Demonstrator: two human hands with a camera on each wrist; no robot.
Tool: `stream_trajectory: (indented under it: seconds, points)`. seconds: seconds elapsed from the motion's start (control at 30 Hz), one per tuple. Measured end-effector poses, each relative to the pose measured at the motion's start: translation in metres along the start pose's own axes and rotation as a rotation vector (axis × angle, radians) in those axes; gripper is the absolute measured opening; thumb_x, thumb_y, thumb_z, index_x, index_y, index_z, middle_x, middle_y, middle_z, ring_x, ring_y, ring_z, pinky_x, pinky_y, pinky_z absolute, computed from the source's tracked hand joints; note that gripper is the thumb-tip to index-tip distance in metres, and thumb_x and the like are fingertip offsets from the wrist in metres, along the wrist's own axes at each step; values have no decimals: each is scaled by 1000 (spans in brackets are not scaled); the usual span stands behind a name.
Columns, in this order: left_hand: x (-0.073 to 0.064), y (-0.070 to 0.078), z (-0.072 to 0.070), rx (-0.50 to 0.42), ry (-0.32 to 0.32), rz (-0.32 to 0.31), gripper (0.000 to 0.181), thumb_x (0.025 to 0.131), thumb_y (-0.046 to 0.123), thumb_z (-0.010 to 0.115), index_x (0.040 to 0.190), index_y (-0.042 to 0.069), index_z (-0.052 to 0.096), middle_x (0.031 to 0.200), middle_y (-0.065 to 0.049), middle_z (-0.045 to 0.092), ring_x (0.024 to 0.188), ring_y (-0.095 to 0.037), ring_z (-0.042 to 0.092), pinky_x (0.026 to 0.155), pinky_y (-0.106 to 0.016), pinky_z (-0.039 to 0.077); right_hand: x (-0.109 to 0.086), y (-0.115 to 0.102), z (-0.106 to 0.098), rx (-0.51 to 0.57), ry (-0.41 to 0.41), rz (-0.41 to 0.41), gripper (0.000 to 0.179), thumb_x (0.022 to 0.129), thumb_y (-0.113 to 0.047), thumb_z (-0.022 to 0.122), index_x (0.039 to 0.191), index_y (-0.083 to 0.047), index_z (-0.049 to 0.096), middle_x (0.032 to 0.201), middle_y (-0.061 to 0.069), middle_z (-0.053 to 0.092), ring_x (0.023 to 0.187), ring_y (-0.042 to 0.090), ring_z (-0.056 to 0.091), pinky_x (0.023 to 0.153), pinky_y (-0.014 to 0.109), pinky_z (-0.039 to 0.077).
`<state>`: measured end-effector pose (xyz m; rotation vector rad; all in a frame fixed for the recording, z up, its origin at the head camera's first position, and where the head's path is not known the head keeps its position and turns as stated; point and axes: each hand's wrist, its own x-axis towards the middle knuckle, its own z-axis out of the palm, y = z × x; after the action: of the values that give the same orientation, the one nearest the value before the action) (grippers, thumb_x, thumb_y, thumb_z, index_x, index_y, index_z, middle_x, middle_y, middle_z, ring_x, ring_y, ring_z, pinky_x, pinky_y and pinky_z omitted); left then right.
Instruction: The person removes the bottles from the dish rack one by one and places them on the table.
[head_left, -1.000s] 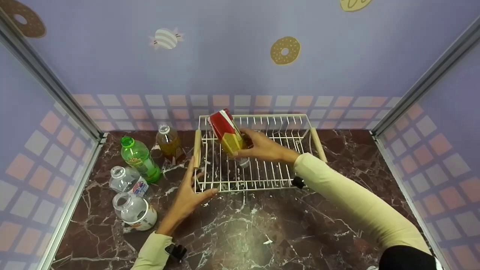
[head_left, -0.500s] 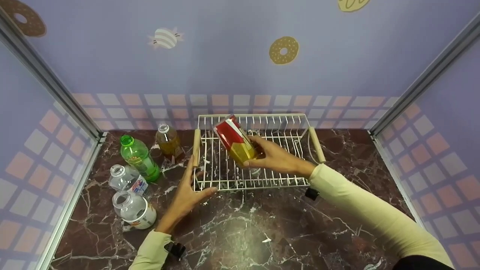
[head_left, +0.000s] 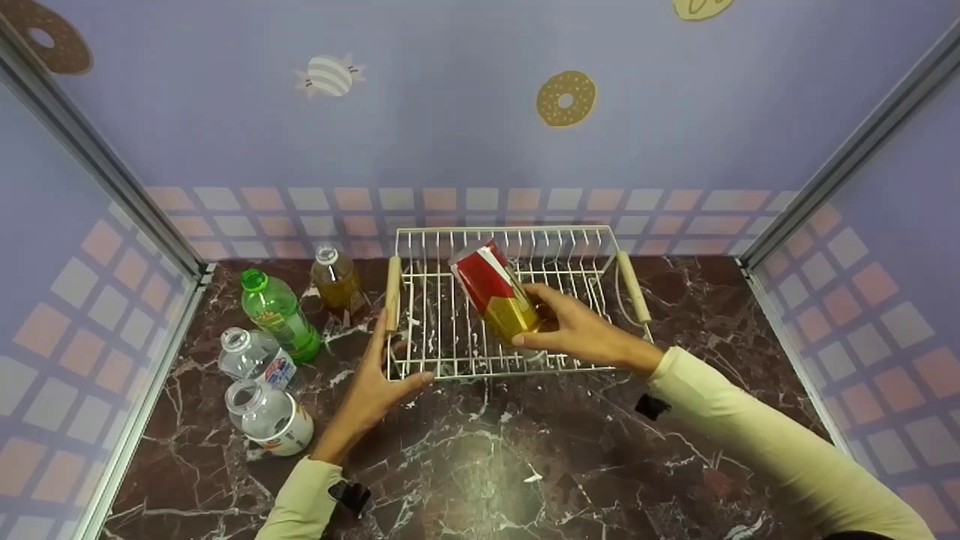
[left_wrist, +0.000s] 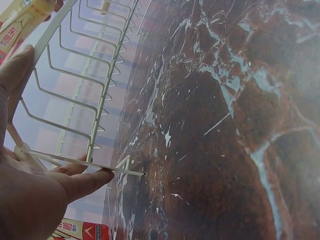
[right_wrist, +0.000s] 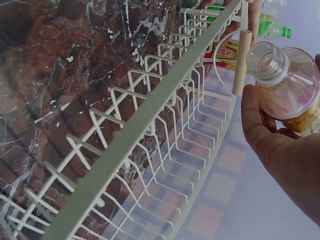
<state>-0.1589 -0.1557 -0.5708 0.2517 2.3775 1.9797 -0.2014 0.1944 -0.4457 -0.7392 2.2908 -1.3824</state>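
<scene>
My right hand point(head_left: 585, 330) grips a clear plastic bottle with a red and yellow label point(head_left: 495, 292) above the wire rack. The bottle is tilted, its base toward the upper left. Its uncapped neck point(right_wrist: 270, 60) shows in the right wrist view and is hidden in the head view. My left hand point(head_left: 379, 386) holds the front left corner of the white wire dish rack point(head_left: 517, 371). One finger lies along the wooden handle point(head_left: 394, 292) and the thumb along the front edge. In the left wrist view, fingers of the left hand point(left_wrist: 30, 200) reach behind the wires.
Left of the rack stand a green bottle point(head_left: 281, 315), an amber bottle point(head_left: 337, 281), a clear bottle point(head_left: 259, 360) and a clear wide-mouthed bottle with a white label point(head_left: 270, 420). The dark marbled tabletop point(head_left: 487, 465) is walled in at the back and sides.
My right hand has moved right and toward me with the bottle, from over the rack's left part to nearer its middle. My left hand has stayed at the rack's corner.
</scene>
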Motion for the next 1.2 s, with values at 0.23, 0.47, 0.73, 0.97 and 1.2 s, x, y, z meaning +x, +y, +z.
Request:
stream_trajectory:
  seconds: [0.23, 0.47, 0.73, 0.97, 1.2]
  points:
    - [0, 1, 0, -4, -1, -6, 132, 87, 19, 96, 179, 28, 1, 185, -16, -2, 157, -45, 42, 125, -69, 38, -19, 2, -2, -73, 2, -22, 85, 98, -26, 86, 163, 3, 39, 135, 19, 68, 116, 31, 69, 99, 48, 65]
    - [-1, 2, 0, -7, -7, -15, 133, 86, 19, 96, 179, 32, 1, 185, -14, -3, 157, -44, 43, 117, -68, 48, -33, 2, -3, -202, 33, -88, 84, 94, -29, 89, 160, 2, 47, 139, 18, 67, 118, 33, 68, 101, 50, 63]
    - [-1, 1, -2, 12, -13, -29, 132, 88, 23, 95, 178, 34, 0, 185, -15, -4, 157, -43, 42, 122, -76, 36, -44, 0, -7, -279, 50, -143, 85, 92, -28, 91, 160, 1, 48, 148, 19, 63, 125, 31, 66, 107, 50, 59]
    - [0, 2, -2, 13, -11, -27, 133, 87, 22, 96, 179, 34, 0, 184, -16, -5, 157, -43, 43, 123, -75, 36, -50, 2, -10, -316, 63, -183, 77, 92, -25, 91, 155, 0, 54, 138, 14, 68, 116, 29, 67, 100, 52, 63]
    - [1, 0, -2, 7, -18, 10, 132, 87, 19, 96, 179, 28, 1, 184, -19, -5, 157, -46, 42, 124, -78, 31, -54, 1, -11, -304, 70, -186, 69, 91, -25, 91, 148, -2, 61, 134, 9, 70, 112, 24, 69, 94, 46, 66]
